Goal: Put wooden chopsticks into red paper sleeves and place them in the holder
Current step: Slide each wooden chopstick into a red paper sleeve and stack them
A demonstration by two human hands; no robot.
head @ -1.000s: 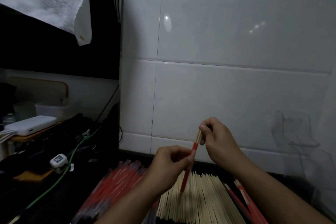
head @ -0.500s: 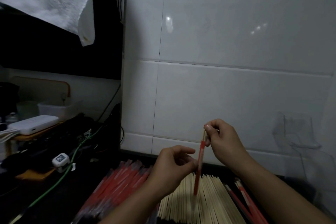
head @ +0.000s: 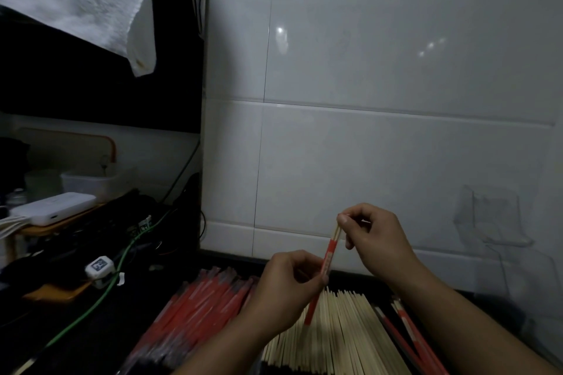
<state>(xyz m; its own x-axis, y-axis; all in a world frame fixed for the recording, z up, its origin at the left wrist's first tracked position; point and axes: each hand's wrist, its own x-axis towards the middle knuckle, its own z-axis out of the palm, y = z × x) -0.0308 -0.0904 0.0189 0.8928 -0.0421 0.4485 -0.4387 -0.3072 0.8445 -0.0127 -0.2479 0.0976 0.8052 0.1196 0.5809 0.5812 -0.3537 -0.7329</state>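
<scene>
Left hand (head: 286, 286) pinches red sleeve (head: 323, 271) mid-air over bench stock, right hand (head: 374, 237) pinches chopsticks (head: 336, 231) top; push straight along sleeve axis, don't buckle paper.

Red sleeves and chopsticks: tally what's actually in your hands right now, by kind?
Red paper sleeve: 1, gripped by the left hand
Wooden chopsticks: 2, partly sleeved, tops pinched by the right hand
Total: 3

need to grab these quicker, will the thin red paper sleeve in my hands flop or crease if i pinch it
Probably stays stiff: the thin red paper sleeve looks straight with the pale wooden chopsticks inside. Likely light: the left hand and right hand hold it by fingertips only. Empty, it would probably crease.
</scene>
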